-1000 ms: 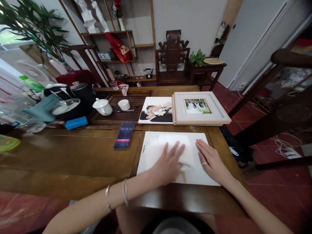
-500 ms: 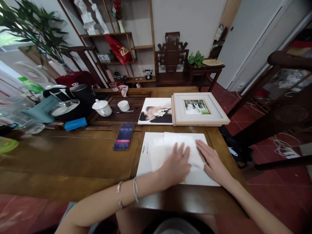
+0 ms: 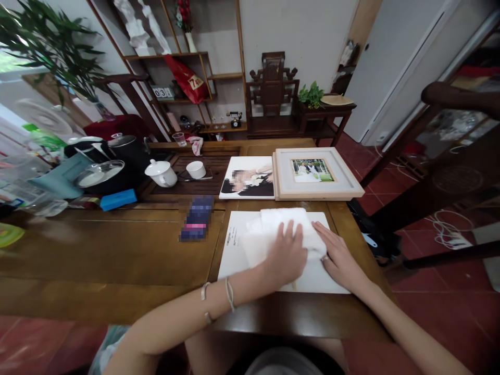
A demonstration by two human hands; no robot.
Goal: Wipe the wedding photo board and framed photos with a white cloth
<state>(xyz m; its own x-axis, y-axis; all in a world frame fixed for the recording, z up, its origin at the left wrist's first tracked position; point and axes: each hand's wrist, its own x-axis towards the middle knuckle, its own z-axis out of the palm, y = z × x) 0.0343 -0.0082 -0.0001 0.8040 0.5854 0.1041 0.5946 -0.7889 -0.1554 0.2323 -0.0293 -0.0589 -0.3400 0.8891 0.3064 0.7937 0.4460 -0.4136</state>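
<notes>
A white panel [image 3: 230, 268] with small print at its upper left lies flat on the wooden table before me. On it is a folded white cloth [image 3: 283, 216], bunched under my left hand [image 3: 288, 255]. The left fingers press down and curl into the cloth, slightly smeared by motion. My right hand [image 3: 341, 258], with a ring on one finger, lies flat along the panel's right side. Its fingers are stretched out beside the cloth's right edge. Just beyond the panel are a portrait photo board [image 3: 250, 179] and a pale wooden picture frame [image 3: 344, 177].
A phone-like blurred dark blue item [image 3: 197, 219] lies left of the panel. Farther left are a blue block [image 3: 118, 200], a lidded white teapot [image 3: 161, 173] and a white cup [image 3: 196, 170]. A dark wooden chair [image 3: 433, 172] stands at right.
My left hand has shifted slightly right and up on the panel, with the cloth bunching more beneath it. My right hand stays at the panel's right side. The view has shifted slightly.
</notes>
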